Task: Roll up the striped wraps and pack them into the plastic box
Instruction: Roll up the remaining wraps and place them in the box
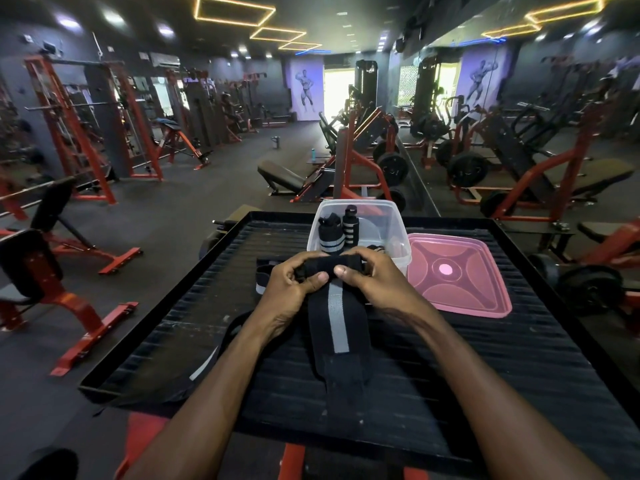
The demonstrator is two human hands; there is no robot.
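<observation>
A black wrap with a grey stripe [337, 327] lies lengthwise on the ribbed black platform [485, 375], its far end rolled into a thick bundle. My left hand [292, 285] and my right hand [372, 277] both grip that rolled end, thumbs on top. Just behind my hands stands the clear plastic box [391, 220]; two rolled striped wraps [337, 232] stand upright inside it. Another striped wrap [263, 280] lies flat left of my left hand, and a further one [207, 362] lies under my left forearm.
The pink lid [457, 275] lies flat to the right of the box. The platform has a raised rim [152, 306]. Red and black gym benches, racks and weight plates stand on the floor all around, with a mirror wall on the right.
</observation>
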